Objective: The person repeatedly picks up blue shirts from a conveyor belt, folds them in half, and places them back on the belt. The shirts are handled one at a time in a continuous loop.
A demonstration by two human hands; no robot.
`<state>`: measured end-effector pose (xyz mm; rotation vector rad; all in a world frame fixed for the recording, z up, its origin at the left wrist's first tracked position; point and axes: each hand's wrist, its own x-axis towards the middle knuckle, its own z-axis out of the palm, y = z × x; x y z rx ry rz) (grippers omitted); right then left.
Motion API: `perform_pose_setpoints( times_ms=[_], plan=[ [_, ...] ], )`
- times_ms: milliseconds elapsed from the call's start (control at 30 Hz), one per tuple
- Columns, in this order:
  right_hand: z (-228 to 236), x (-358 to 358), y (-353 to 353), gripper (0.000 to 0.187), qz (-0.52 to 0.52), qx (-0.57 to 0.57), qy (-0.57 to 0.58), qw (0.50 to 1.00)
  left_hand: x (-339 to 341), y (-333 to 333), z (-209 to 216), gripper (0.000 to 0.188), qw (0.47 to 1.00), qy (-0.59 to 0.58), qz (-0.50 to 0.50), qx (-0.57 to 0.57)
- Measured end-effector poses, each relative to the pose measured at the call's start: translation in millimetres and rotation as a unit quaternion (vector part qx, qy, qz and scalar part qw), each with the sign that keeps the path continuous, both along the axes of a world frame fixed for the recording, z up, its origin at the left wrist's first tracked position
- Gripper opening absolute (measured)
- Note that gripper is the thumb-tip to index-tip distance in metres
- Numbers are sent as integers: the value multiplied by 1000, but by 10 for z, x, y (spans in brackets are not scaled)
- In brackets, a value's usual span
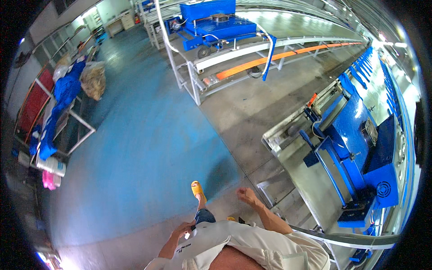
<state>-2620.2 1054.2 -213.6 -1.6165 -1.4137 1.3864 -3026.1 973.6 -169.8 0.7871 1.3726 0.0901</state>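
Observation:
My right hand [245, 195] hangs out in front of my right side, its fingers loosely curled, with nothing showing in it. My left hand [182, 230] is low at my left hip, against the hem of the pale shirt [225, 238] and the dark blue shorts [205, 216]. A small dark and white patch shows by its fingertips; the fingers are too hidden to make out a hold. One foot in a yellow slipper [198, 189] is forward on the blue floor [148, 157].
At the right stands a blue machine [351, 130] on a long rail table. Another blue carriage [216, 27] sits on a white-framed table [198, 85] ahead, with an orange strip [252, 65] along it. Left, a metal rack [81, 135] carries blue cloth [67, 90] beside a clear bag [93, 80].

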Motion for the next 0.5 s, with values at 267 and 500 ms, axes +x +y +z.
perform_pose_setpoints(
  times_ms=[267, 500],
  plan=[
    [106, -61, 941, 39, -21, -122, -201, 972, -143, 2751, -181, 78, 972, 24, -228, -44],
    [1038, 0, 2609, 40, -74, -81, -140, 984, 647, 4892, -905, 66, 950, 151, -273, 1]
  ],
)
